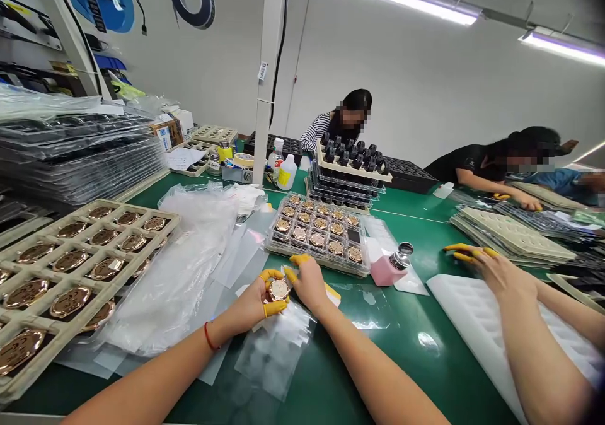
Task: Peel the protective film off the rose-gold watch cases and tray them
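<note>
One held gold piece [278, 289], one pink bottle [387, 272], one red bracelet [207, 337]

On my screen I can see a thin red band [209, 337] around the left wrist [220, 331], like a bit of string. The left hand [254, 300] has snug yellow caps [275, 309] on some fingers. The right hand [309, 283] has yellow caps too. Both forearms [170, 369] are bare as far as I can see.
</note>
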Motion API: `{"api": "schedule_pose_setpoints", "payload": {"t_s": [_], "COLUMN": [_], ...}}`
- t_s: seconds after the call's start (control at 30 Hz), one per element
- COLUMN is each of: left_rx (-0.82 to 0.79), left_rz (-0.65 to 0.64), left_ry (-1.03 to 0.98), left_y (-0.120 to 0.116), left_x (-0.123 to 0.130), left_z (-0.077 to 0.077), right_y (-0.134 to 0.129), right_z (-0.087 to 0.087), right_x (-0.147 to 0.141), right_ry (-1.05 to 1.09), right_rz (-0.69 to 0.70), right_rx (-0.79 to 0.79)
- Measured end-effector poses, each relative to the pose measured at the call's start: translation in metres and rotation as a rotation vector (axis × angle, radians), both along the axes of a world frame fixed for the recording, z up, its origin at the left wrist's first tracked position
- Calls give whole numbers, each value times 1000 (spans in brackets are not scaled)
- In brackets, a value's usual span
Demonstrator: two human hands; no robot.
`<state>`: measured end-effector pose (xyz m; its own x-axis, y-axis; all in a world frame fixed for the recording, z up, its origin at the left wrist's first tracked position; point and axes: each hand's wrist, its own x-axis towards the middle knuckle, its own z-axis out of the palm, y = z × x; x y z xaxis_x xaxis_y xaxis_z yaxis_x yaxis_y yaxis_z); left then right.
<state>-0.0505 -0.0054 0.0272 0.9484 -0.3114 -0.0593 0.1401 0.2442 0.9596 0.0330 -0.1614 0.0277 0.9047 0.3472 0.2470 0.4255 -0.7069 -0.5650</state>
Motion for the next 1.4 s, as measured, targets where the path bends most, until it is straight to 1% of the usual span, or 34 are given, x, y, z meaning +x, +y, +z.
{"api": "schedule_pose_setpoints", "payload": {"t_s": [0.07, 0.1, 0.17, 0.2, 0.3, 0.37, 0.4, 0.5, 0.63, 0.67, 0.7, 0.77, 0.83, 0.9, 0.97, 1.03, 1.07, 1.13, 1.23, 1.3, 1.4], "left_rx": [50, 71, 126, 156, 212, 226, 236, 264, 264, 258, 246, 206, 157, 136, 124, 110, 100, 112, 213, 262, 228], "left_rz": [-4, -5, 4, 11, -2, -42, -56, -42, -51, -57, -48, 16, 87, 139, 173, 205, 214, 236, 269, 270, 260], "left_ry": [-38, -46, -52, -52, -67, -79, -82, -66, -113, -121, -117, -79, -42, -41, -64, -96, -103, -107, -139, -166, -155], "left_y": [2, 3, 5, 5, 4, 1, 0, -2, -3, -3, -4, -4, -3, 0, 2, 4, 4, 5, 7, 9, 10], "left_x": [0, 0, 0, 0, -1, -2, -3, -4, -4, -4, -4, -3, -3, -1, 0, 1, 1, 1, 0, 0, 1], "left_z": [-2, -2, -2, -1, 2, 5, 7, 9, 5, 4, 2, 0, -1, 1, 3, 4, 4, 5, 7, 8, 8], "right_y": [-5, -9, -17, -20, -21, -17, -15, -12, -10, -10, -11, -16, -25, -35, -42, -45, -45, -44, -41, -40, -42], "right_z": [0, 2, 11, 15, 19, 16, 13, 8, 8, 9, 9, 9, 12, 15, 19, 22, 22, 21, 20, 20, 24], "right_x": [1, -1, -11, -17, -38, -46, -48, -48, -50, -49, -47, -41, -33, -30, -31, -34, -36, -37, -36, -36, -37], "right_ry": [-15, -6, -28, -57, -145, -184, -197, -210, -229, -228, -214, -145, -17, 184, 419, 595, 642, 679, 709, 786, 898], "right_rz": [48, 61, 94, 132, 341, 445, 453, 395, 468, 450, 398, 242, 111, 75, 136, 223, 247, 236, 207, 250, 345], "right_rx": [-96, -94, -29, 16, 98, 83, 76, 82, 55, 51, 63, 125, 208, 242, 226, 219, 238, 301, 396, 454, 490]}}
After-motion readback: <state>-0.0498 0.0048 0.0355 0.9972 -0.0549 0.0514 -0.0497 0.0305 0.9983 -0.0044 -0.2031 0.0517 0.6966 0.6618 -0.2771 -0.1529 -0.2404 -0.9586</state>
